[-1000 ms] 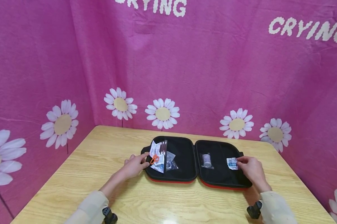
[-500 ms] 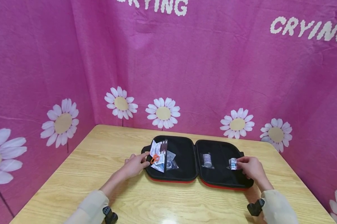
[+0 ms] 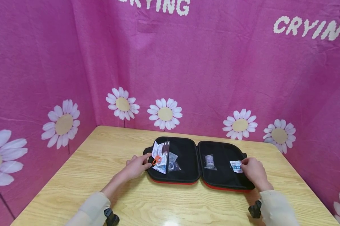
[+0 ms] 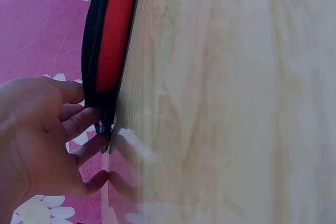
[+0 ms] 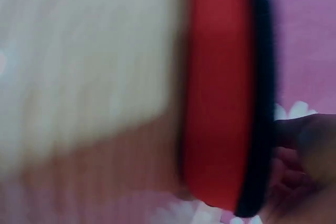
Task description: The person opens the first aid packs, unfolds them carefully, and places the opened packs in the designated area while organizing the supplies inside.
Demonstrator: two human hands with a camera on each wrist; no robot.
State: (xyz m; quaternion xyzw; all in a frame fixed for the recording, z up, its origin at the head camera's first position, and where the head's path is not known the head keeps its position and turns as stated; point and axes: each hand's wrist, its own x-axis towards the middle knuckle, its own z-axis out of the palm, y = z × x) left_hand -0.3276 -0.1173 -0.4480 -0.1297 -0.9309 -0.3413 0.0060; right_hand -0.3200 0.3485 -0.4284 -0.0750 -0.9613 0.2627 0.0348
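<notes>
An unzipped red-and-black first-aid case (image 3: 184, 160) lies spread flat on the table. My left hand (image 3: 136, 166) holds the case's left edge between thumb and fingers; in the left wrist view the fingers (image 4: 79, 121) meet the zippered rim near its end. My right hand (image 3: 254, 171) pinches a small white-and-blue packet (image 3: 236, 166) over the case's right half. The right wrist view is blurred: the case's red side hides the packet, and the hand (image 5: 296, 171) shows only partly behind it.
The left half holds orange-handled scissors (image 3: 157, 160), swabs (image 3: 165, 147), printed packets and a clear bag (image 3: 174, 165) in or beside a pocket. A wrapped roll (image 3: 209, 161) lies in the right half. A pink flowered cloth (image 3: 198, 78) hangs behind the wooden table (image 3: 164, 204).
The packet in my right hand turned narrow half a second ago and now faces up broad again, with slight hand movement. My left hand has stayed on the case's edge.
</notes>
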